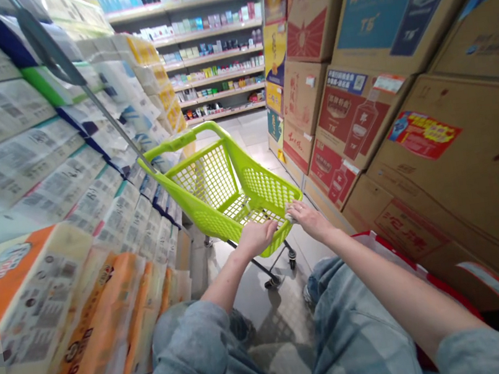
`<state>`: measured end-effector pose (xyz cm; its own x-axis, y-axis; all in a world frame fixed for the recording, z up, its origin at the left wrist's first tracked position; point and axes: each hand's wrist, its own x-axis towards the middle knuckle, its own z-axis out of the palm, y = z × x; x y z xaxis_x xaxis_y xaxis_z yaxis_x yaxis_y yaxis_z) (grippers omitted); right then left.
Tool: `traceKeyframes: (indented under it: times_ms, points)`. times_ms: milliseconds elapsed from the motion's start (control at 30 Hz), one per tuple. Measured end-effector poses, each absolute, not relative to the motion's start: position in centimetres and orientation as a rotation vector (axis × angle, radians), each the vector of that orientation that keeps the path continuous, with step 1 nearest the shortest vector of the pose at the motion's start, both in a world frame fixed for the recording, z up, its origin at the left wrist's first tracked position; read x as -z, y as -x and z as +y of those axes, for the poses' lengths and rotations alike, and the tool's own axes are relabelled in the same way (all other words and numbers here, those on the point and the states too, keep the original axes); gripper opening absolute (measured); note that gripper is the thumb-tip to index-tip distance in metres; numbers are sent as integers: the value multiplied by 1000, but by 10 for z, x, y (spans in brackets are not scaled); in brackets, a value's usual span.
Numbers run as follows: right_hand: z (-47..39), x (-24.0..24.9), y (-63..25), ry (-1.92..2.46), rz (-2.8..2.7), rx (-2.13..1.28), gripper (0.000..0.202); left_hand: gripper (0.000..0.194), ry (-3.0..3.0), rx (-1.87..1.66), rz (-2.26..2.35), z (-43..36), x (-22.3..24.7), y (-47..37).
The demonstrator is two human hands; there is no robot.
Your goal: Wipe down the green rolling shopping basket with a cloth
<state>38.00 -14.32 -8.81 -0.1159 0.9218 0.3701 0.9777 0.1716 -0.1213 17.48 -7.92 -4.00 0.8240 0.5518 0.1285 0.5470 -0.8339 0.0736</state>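
A lime-green plastic shopping cart (204, 215) stands in the aisle before me, its handle (181, 139) on the far side. Nothing lies in its lattice basket. My left hand (257, 239) is closed over the near rim, thumb toward the inside. At the near right corner, my right hand (309, 218) presses its bent fingers on the rim. A small whitish wad (289, 213), like a crumpled cloth, shows at those fingertips; its exact kind is unclear.
Packaged paper goods (88, 173) are stacked along the left. Printed cardboard boxes (360, 114) rise on the right, with a red-edged bag (393, 250) by my leg. A grey pole (112, 120) slants down beside the cart. Stocked shelves (216, 57) close the far end.
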Motion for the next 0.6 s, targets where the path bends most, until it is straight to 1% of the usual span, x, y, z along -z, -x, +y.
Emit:
traceKeyframes:
  times_ms: [100,200,333,433,600]
  points:
    - [-144,93,-393,1788,-2041,167,28,56,-3038,-177,871,-61,29,-170]
    - [-147,104,-403,1787,-1912,151,34,58,-3122,-135,1007,-41,25,-162]
    - [-154,125,-402,1864,-1437,176,43,59,-3119,-165,1063,-31,32,-164]
    - [-154,134,-393,1872,-1109,192,37,58,-3111,-225,1068,-36,38,-175]
    - [-153,136,-374,1900,-910,151,27,58,-3094,-279,1079,-44,42,-191]
